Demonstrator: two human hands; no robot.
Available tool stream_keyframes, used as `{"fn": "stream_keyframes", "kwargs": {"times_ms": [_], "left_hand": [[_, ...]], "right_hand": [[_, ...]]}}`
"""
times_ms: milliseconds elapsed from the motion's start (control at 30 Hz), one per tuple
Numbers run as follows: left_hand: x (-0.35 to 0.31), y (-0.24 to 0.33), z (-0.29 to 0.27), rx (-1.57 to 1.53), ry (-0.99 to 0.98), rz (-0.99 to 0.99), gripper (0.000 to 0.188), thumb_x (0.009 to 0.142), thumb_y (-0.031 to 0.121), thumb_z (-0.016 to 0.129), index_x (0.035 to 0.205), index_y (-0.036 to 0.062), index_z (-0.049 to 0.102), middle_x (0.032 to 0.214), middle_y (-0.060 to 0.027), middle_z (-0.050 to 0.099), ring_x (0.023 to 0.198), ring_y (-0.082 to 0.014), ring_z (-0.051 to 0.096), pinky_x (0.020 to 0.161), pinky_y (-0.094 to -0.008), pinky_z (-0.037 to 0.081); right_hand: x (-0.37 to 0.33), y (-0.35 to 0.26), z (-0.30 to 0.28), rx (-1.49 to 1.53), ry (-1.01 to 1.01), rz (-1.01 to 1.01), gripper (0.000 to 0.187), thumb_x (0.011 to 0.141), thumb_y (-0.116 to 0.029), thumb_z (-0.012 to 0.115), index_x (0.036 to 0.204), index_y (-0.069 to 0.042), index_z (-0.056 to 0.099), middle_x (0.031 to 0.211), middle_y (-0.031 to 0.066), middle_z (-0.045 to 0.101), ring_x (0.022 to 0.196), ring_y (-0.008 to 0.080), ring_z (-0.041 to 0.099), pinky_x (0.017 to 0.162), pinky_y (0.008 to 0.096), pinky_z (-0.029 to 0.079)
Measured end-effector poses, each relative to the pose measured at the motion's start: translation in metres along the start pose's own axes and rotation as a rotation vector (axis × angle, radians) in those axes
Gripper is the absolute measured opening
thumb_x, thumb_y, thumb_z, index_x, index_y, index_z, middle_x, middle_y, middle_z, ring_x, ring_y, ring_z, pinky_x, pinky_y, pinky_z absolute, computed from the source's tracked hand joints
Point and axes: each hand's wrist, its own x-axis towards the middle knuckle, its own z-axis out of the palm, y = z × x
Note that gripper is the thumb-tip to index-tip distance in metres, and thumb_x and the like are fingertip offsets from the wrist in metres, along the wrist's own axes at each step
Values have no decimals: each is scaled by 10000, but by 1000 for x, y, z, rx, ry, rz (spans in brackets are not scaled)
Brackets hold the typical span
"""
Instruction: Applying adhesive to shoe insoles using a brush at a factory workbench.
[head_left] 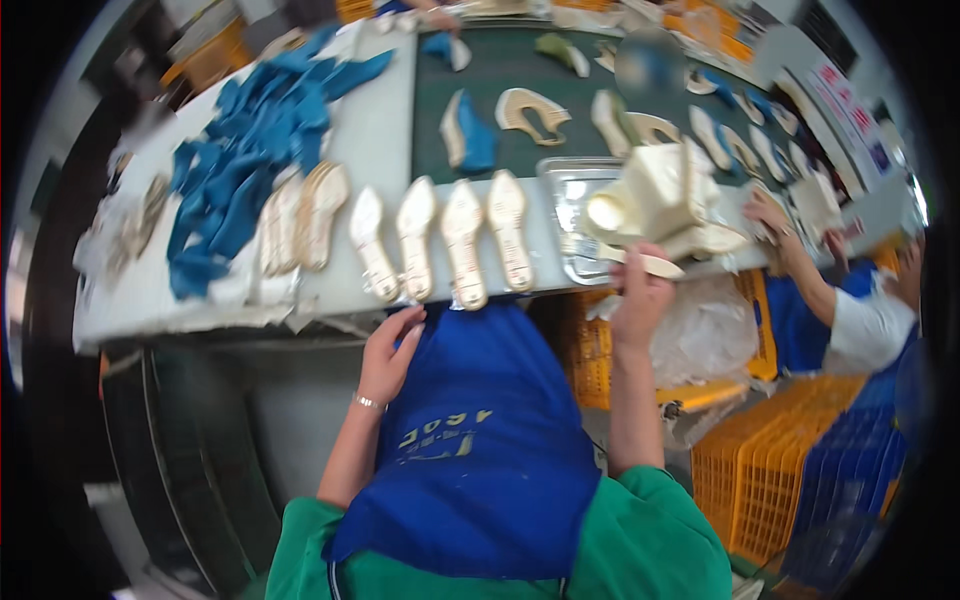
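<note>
My left hand (pixel 393 345) is at the table's front edge, fingers and thumb apart, with nothing in it. Just beyond its fingertips lies a pale insole (pixel 373 245), the leftmost of several laid in a row, toes pointing away. My right hand (pixel 642 300) is raised at the edge further right, its fingers closed round a slim, pale stick-like tool (pixel 660 266), perhaps a brush handle. Right behind that hand, a cream, crusted container (pixel 668 190) stands by a shiny metal tray (pixel 560 255), with a round pale opening facing me.
Bundled insoles (pixel 322 215) and a heap of blue pieces (pixel 235 170) lie at left. Beyond, a green belt (pixel 590 85) carries shoe parts, such as a blue upper (pixel 478 135). A co-worker's hand (pixel 770 215) works at right. Yellow crates (pixel 750 480) stand below.
</note>
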Motion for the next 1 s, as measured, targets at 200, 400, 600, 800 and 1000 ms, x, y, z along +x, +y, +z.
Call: {"fn": "stream_keyframes", "kwargs": {"times_ms": [200,400,600,800,1000], "left_hand": [[32,-48,-48,-22,241,-97,331,981,100,537,1275,-53,551,1153,-114,656,1007,-145,634,907,-275,489],[93,-104,-74,166,461,-144,505,900,234,657,1292,-55,524,1187,-201,634,1016,-248,643,909,-343,491],[138,-86,-49,734,533,-224,884,755,298,756,1427,-67,313,1357,-249,487,1209,-392,478,1003,-475,402],[149,-100,-41,725,495,-166,945,750,261,740,1470,-56,216,1484,-248,354,1301,-397,395,1073,-481,312],[146,-102,-67,899,734,69,864,758,269,735,1447,-27,304,1477,-243,359,1324,-403,362,1081,-515,288]], "right_hand": [[-2,23,-12,-44,-75,72,101,960,-132,602,974,-33,616,753,11,583,644,57,508,568,193,400],[-2,31,-8,-137,-90,44,126,971,-165,588,970,-39,603,715,-3,574,598,27,460,564,169,380],[-4,39,-1,-215,-154,60,135,978,-165,575,983,-33,603,713,15,572,604,57,472,574,191,384],[3,47,20,-262,-190,62,119,973,-154,581,985,-38,603,718,15,578,609,53,478,569,189,380],[11,65,31,-246,-233,115,127,972,-162,586,991,-38,611,743,15,596,638,46,499,586,174,396]]}}
